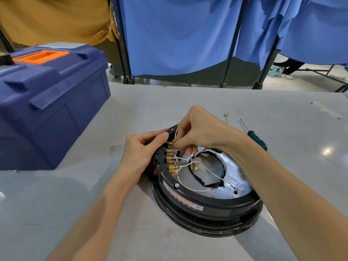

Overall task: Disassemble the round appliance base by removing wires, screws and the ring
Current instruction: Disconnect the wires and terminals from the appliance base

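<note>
while left hand grips the base edge, right hand pinches a floppy wire; i'd pull by its stiff terminal.

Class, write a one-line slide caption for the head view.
Left hand grips the round appliance base while right hand pinches a white wire at its brass terminals.

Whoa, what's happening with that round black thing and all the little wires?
A person is taking apart a round appliance base on a grey table. Their left hand grips the black control block at its rim, while the right hand pinches a white wire by the brass terminals. Other wires are plugged in, and a screw sits in the black ring. A screwdriver lies on the table nearby.
</note>
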`<state>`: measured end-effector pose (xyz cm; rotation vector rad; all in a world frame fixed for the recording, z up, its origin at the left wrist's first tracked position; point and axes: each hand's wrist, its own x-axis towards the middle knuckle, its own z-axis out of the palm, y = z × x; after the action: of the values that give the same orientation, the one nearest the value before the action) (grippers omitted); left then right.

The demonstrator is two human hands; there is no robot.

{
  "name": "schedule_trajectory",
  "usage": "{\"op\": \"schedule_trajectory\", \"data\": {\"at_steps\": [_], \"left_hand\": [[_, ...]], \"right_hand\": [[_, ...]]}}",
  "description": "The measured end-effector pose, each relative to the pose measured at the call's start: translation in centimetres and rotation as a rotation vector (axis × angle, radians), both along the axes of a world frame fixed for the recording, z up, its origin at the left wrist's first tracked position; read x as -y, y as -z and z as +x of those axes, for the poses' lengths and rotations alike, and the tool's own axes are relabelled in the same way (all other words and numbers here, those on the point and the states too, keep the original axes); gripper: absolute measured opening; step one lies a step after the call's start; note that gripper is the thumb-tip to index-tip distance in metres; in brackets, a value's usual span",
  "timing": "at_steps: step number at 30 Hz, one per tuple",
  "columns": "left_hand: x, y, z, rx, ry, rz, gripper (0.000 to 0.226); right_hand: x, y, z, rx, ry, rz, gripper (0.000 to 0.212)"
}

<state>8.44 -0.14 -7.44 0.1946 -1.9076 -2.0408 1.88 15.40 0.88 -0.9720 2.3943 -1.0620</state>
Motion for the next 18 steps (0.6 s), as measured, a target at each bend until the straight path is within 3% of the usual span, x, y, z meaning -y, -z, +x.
{"op": "schedule_trajectory", "data": {"at_steps": [12, 18], "left_hand": [[-0.3, -0.4, 0.2, 0.029, -0.029, 0.028, 0.013], [-0.5, -1.4, 0.6, 0.071, -0.033, 0.022, 0.013]], "right_hand": [[-1.5, 0.1, -0.2, 0.093, -0.015, -0.071, 0.012], [-2.0, -0.6, 0.5, -0.158, -0.005, -0.108, 0.008]]}}
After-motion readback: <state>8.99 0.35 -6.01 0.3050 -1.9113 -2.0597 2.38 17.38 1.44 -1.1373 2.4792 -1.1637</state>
